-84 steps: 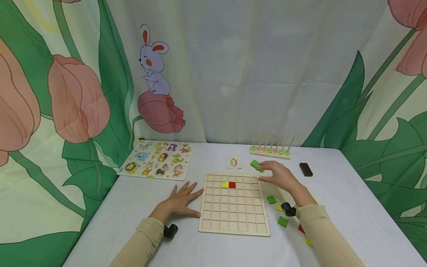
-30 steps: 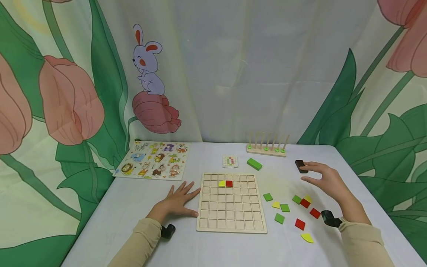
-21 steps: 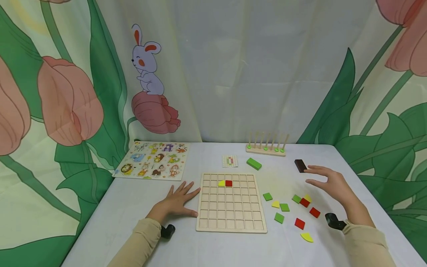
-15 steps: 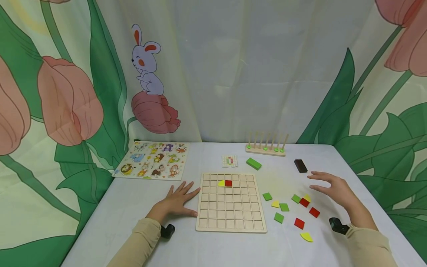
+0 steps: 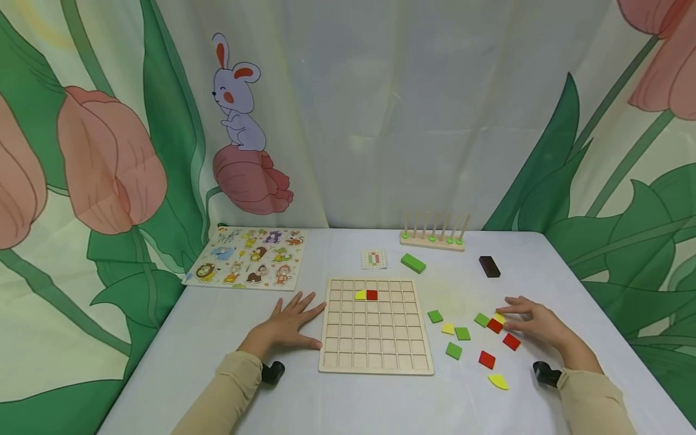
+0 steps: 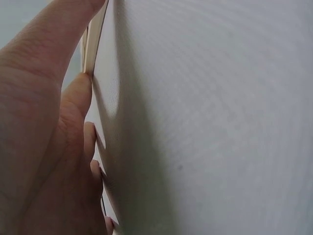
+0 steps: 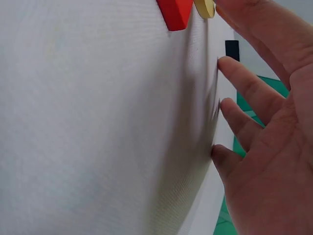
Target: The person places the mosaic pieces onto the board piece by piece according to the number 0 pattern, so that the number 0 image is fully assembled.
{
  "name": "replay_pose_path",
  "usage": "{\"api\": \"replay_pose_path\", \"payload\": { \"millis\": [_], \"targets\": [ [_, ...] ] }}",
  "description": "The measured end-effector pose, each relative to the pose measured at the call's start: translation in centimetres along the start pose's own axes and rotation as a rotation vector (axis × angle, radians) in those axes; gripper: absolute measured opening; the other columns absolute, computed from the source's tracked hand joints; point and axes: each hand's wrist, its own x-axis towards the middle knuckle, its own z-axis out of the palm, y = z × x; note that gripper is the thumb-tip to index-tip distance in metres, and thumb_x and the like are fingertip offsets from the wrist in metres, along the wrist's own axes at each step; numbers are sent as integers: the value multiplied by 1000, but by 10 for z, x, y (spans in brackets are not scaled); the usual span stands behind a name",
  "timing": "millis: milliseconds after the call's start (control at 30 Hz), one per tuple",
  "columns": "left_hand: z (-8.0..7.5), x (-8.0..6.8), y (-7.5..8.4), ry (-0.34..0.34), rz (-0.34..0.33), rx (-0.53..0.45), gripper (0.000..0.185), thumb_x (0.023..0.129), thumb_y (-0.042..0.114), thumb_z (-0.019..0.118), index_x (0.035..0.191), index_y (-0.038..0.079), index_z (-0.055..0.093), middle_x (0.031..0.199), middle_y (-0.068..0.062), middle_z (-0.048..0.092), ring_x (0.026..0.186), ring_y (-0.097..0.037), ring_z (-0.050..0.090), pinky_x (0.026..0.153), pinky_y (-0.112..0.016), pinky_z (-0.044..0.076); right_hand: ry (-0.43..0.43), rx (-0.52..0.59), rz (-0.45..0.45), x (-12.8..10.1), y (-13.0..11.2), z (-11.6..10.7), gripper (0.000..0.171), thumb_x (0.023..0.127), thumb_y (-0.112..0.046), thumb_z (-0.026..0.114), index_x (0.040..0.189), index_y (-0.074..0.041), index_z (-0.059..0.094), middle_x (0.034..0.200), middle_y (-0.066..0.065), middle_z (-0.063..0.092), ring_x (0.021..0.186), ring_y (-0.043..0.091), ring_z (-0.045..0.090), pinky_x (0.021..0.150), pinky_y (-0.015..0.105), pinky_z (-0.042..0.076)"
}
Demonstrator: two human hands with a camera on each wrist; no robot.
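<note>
Red tile [image 5: 495, 325] on white table [image 5: 544, 266], right of grid board [image 5: 375, 326], between green tile [image 5: 481, 319] and yellow tile [image 5: 499, 318]. Head view: right hand [image 5: 535, 326] flat, fingers extended, fingertips touching red tile; left hand [image 5: 285, 326] spread flat against board's left edge.
Left wrist view: left hand [image 6: 49, 142] fingers straight, pressed on table beside board edge [image 6: 90, 46].
Right wrist view: right hand [image 7: 264, 122] fingers relaxed, gripping nothing; red tile [image 7: 174, 12] and yellow tile [image 7: 205, 7] at index fingertip.

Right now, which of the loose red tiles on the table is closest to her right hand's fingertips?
The red tile beside the yellow piece, at the right hand fingertips; the other two red tiles lie nearer the person.
</note>
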Motion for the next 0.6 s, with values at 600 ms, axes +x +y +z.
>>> {"api": "replay_pose_path", "payload": {
  "millis": [600],
  "targets": [
    [0, 0, 0, 13, 16, -6, 92, 71, 72, 61, 148, 37, 24, 161, -1, 11, 148, -34, 2, 113, -67, 2, 9, -41, -8, 3, 0, 1, 58, 77, -37, 74, 123, -5, 62, 145, 33, 29, 134, 56, 13, 95, 77, 20]
  ]
}}
